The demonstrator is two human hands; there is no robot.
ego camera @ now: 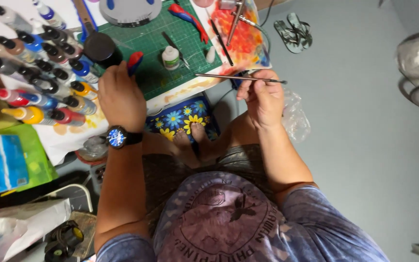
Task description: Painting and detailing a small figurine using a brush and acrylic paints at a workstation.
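While a red-and-blue-handled tool is gripped in the left hand over the green cutting mat, a thin metal needle is pinched level between the right hand fingertips, seemingly for inspection.

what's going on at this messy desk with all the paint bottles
A person seated over a green cutting mat holds a thin metal rod level in the right hand. The left hand, with a dark wristwatch, grips a red-and-blue-handled tool at the mat's edge. Rows of black-capped paint bottles lie to the left, and a small white bottle stands on the mat.
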